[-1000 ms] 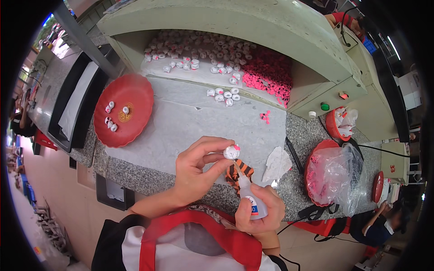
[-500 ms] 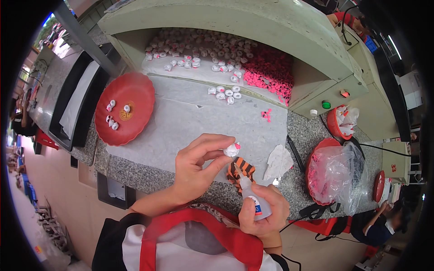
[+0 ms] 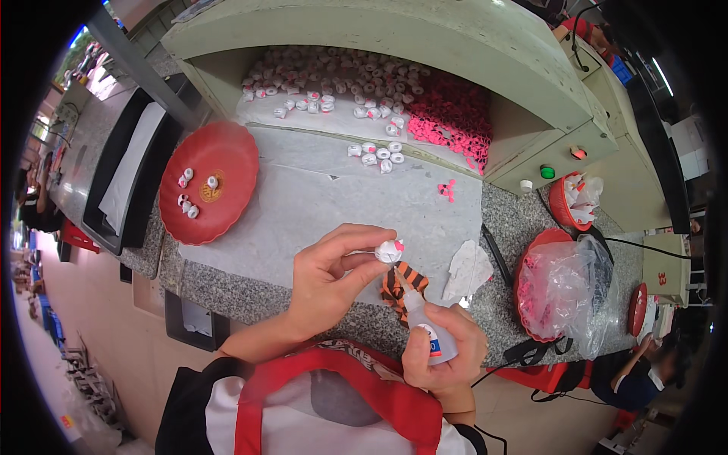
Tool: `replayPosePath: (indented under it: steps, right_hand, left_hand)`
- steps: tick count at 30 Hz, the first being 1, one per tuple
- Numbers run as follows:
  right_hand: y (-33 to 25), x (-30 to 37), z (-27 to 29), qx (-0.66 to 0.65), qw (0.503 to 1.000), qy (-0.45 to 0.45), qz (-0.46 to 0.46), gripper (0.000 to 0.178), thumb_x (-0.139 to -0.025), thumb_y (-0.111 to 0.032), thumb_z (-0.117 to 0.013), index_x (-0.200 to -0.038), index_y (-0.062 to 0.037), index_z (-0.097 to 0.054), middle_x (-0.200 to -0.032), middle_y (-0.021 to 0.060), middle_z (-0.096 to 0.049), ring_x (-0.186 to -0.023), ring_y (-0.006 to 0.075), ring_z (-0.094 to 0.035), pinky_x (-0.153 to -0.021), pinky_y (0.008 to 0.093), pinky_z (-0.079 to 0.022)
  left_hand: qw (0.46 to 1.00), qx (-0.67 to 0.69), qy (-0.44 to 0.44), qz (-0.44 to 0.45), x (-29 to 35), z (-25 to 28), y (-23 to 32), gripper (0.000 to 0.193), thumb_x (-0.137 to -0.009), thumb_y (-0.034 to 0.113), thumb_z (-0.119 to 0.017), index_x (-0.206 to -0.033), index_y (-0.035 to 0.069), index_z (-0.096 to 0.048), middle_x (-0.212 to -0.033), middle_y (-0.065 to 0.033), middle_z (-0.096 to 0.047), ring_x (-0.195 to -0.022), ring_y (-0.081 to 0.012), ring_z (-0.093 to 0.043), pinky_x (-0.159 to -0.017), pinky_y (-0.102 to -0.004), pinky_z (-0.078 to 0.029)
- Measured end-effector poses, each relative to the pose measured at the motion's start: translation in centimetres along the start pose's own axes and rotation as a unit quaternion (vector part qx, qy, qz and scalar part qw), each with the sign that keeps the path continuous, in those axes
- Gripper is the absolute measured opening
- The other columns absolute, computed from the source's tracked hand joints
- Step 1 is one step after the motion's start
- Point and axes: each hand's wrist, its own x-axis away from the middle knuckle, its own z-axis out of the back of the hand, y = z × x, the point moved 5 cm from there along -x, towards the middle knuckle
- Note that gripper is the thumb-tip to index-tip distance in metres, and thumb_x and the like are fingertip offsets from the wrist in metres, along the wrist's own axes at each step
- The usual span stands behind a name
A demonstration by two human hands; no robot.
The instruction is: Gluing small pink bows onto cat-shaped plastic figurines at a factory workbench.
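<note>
Between the thumb and fingers of my left hand (image 3: 327, 274) is a small white figurine piece (image 3: 388, 251) with a pink patch. My right hand (image 3: 449, 350) grips a translucent squeeze bottle (image 3: 431, 334) with a narrow nozzle, tilted up and to the left. Its tip is close under the white piece; whether they touch I cannot tell. Behind the nozzle lies an orange and black striped cloth (image 3: 393, 290). Farther off, several similar white pieces (image 3: 369, 158) and a few pink and black bits (image 3: 446, 189) rest on the paper-covered bench.
A red scalloped plate (image 3: 227, 220) on the left holds several white pieces. Many more white pieces and a pink heap (image 3: 447, 114) fill the grey-green cabinet (image 3: 364, 26). To the right are a clear plastic bag (image 3: 584, 296) on a red dish and a small red basket (image 3: 558, 205).
The bottle and my right hand have shifted very slightly, with the nozzle tip a little nearer the white piece. My left hand stays almost in place.
</note>
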Motion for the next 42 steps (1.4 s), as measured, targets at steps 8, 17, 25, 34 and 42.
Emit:
replayPosePath:
  steps: [8,17,25,34,42]
  right_hand:
    - [0.1,0.6,0.5,-0.009,1.0,0.018,-0.015,0.027,-0.066,-0.007,-0.056,-0.09,0.0042,-0.052,-0.074,0.0129,-0.056,-0.05,0.0182,-0.05,-0.047,0.0266,-0.041]
    - [0.1,0.2,0.6,-0.006,0.999,-0.02,-0.031,0.03,-0.061,0.0,-0.06,-0.09,0.0043,-0.052,-0.069,0.0125,-0.059,-0.05,0.0196,-0.054,-0.044,0.0255,-0.044]
    - [0.6,0.7,0.8,-0.003,0.999,0.004,-0.039,0.025,-0.066,-0.007,-0.057,-0.088,0.0033,-0.053,-0.073,0.0124,-0.059,-0.05,0.0203,-0.051,-0.047,0.0282,-0.042]
    - [0.1,0.2,1.1,-0.018,0.999,-0.014,-0.044,0.027,-0.06,-0.001,-0.059,-0.086,0.0041,-0.054,-0.069,0.0121,-0.059,-0.051,0.0197,-0.056,-0.046,0.0255,-0.045]
    - [0.4,0.0,0.8,-0.025,0.999,0.008,-0.025,0.028,-0.06,-0.001,-0.059,-0.087,0.0045,-0.054,-0.068,0.0113,-0.058,-0.047,0.0182,-0.054,-0.043,0.025,-0.043]
  left_hand:
    - [0.991,0.087,0.009,0.104,-0.2,-0.1,-0.8,0.034,-0.074,-0.011,-0.055,-0.107,-0.004,-0.052,-0.104,-0.0181,-0.056,-0.095,-0.0206,-0.057,-0.083,-0.0299,-0.046]
    - [0.983,0.129,-0.021,0.125,-0.1,0.0,-1.2,0.034,-0.076,-0.01,-0.054,-0.109,-0.007,-0.049,-0.106,-0.0171,-0.056,-0.098,-0.0197,-0.056,-0.085,-0.029,-0.045]
    - [0.983,0.132,0.005,0.127,-0.1,0.0,-1.2,0.036,-0.073,-0.009,-0.056,-0.108,-0.004,-0.051,-0.104,-0.019,-0.057,-0.094,-0.0227,-0.058,-0.083,-0.0313,-0.046]
    - [0.985,0.117,-0.002,0.124,-0.1,-0.1,-1.0,0.035,-0.074,-0.011,-0.054,-0.108,-0.005,-0.051,-0.105,-0.0186,-0.057,-0.096,-0.0211,-0.057,-0.084,-0.0305,-0.045]
    - [0.984,0.112,-0.002,0.138,0.0,-0.1,-1.0,0.035,-0.073,-0.011,-0.054,-0.107,-0.005,-0.052,-0.105,-0.0179,-0.057,-0.097,-0.0207,-0.056,-0.085,-0.0303,-0.044]
